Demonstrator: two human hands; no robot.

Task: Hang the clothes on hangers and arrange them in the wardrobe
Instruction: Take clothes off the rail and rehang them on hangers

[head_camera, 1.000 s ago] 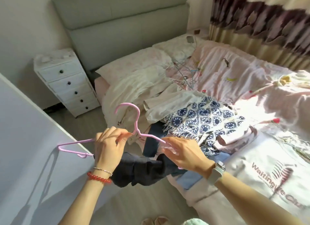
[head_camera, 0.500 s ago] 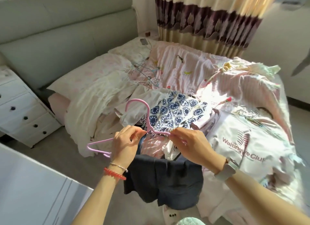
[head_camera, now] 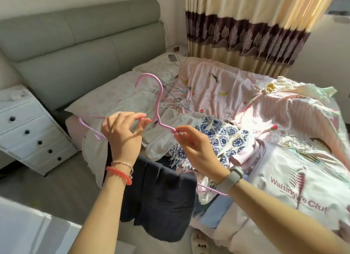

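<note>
I hold a pink hanger (head_camera: 158, 102) up over the side of the bed, hook upward. My left hand (head_camera: 121, 135) pinches its left shoulder just beside the neck. My right hand (head_camera: 197, 149) pinches the right shoulder with thumb and fingertips. A dark navy garment (head_camera: 161, 197) hangs down from the hanger's lower bar, below my wrists. On the bed behind lie a blue-and-white patterned garment (head_camera: 225, 136), a white garment (head_camera: 170, 132) and a white printed T-shirt (head_camera: 295, 176).
Several loose wire hangers (head_camera: 180, 100) lie on the pink bedding (head_camera: 227, 89) near the pillows. A white drawer unit (head_camera: 28, 132) stands at the left, a white panel (head_camera: 28, 231) at the bottom left. Curtains (head_camera: 246, 36) hang behind the bed. Slippers (head_camera: 200, 242) are on the floor.
The view has swung right, toward the bed. Both hands have lifted the hanger higher, and the navy garment now hangs from it instead of lying bunched at the bed edge.
</note>
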